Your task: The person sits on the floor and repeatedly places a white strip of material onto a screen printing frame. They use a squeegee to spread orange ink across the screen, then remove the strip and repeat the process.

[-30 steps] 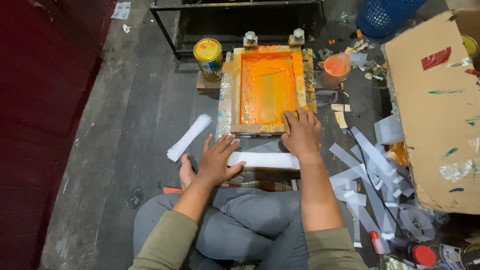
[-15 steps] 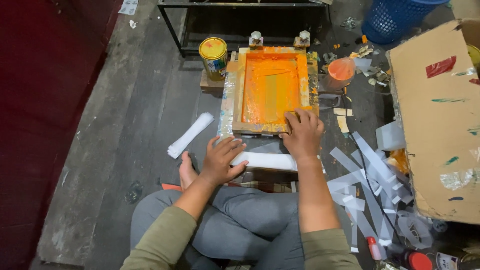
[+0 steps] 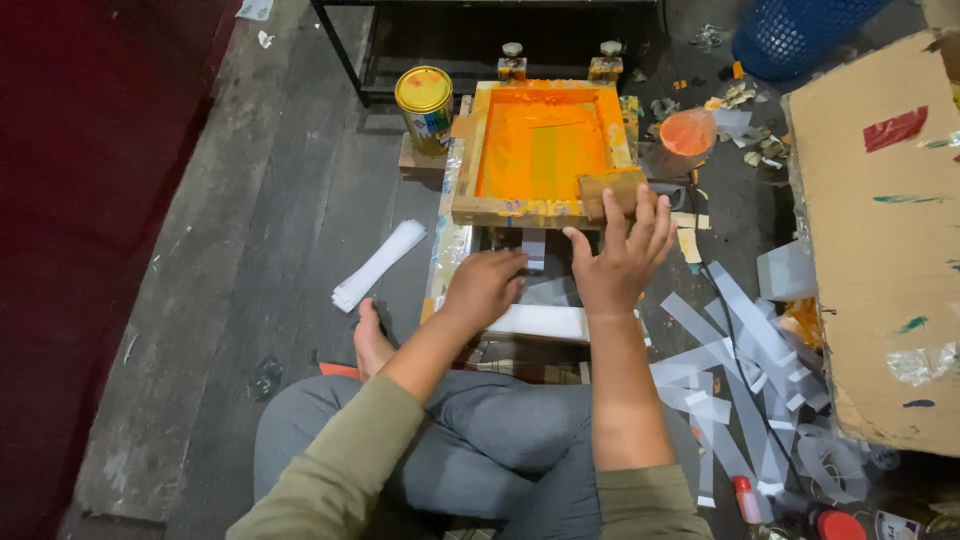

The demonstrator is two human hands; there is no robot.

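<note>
Your right hand [image 3: 622,262], fingers spread apart, lifts the orange-inked screen frame [image 3: 540,152] by its near edge; your left hand [image 3: 484,288], fingers curled together, rests on the white strip [image 3: 540,322] beneath.

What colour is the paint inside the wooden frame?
Bright orange, filling the wooden frame; the head view shows it, with the right hand at its near edge.

A wooden screen-printing frame [image 3: 545,150] coated in orange ink sits tilted up just beyond the right hand [image 3: 618,262], while a white strip [image 3: 540,322] lies flat beneath the left hand [image 3: 485,288].
</note>
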